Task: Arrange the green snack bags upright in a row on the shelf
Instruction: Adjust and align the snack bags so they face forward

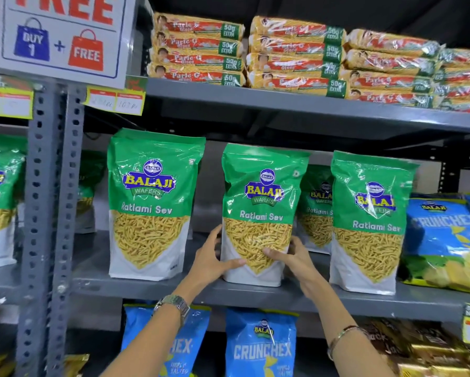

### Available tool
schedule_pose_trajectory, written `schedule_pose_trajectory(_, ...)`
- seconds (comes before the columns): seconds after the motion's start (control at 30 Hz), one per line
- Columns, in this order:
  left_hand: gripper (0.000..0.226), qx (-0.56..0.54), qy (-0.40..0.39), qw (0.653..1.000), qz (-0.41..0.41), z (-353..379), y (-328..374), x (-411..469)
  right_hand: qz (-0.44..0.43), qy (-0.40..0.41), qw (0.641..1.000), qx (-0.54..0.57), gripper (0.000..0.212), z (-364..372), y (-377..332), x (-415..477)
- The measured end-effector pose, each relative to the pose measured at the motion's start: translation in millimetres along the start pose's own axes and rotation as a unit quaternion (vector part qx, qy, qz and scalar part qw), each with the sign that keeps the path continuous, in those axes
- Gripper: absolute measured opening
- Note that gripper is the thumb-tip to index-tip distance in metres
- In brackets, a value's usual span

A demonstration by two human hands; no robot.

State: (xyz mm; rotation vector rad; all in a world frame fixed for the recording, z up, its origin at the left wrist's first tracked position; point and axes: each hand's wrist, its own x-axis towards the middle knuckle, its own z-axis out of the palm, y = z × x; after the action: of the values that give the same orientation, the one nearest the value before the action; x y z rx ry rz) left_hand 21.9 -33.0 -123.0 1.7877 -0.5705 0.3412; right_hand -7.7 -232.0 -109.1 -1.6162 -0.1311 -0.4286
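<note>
Both forearms reach up to the middle Ratlami Sev bag (261, 213), standing upright on the grey shelf (147, 291), left hand (210, 261) and right hand (293, 257) fingers spread, clasping its lower sides.

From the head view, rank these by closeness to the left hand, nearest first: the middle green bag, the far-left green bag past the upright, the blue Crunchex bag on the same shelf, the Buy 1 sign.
1. Middle green bag, held by the left hand.
2. Far-left green bag, beyond the upright.
3. Blue Crunchex bag, at the shelf's right end.
4. Buy 1 sign, top left.

The second and third are fairly close.
</note>
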Motion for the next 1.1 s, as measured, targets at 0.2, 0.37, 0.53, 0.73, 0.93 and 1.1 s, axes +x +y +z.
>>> schedule_pose_trajectory(0.2, 0.102, 0.006, -0.007, 1.0, -0.004, -1, -3, 1, -0.022, 0.017, 0.999, 0.018, 0.051, 3, 5, -1)
schedule_pose_trajectory(0.37, 0.109, 0.005, 0.005, 1.0, -0.005, 0, -7, 0, -0.027, 0.005, 0.999, 0.024, 0.047, 0, 8, 3)
schedule_pose_trajectory(0.53, 0.116, -0.01, 0.065, 0.998, 0.012, 11, -10, -6, -0.045, -0.001, 0.999, 0.012, 0.052, 0, 11, -1)
schedule_pose_trajectory(0.73, 0.058, -0.05, 0.194, 0.959, 0.203, 79, 42, -39, -0.279, 0.472, 0.826, -0.127, 0.063, -50, 3, -25)
schedule_pose_trajectory(0.93, 0.082, -0.057, -0.057, 0.991, 0.106, 184, 59, -18, -0.08, 0.411, 0.905, -0.076, 0.1, -178, 12, -22)
schedule_pose_trajectory(1.1, 0.099, -0.052, -0.056, 0.997, -0.009, 214, 58, 13, 0.005, 0.235, 0.97, -0.066, 0.061, -205, 16, -13)
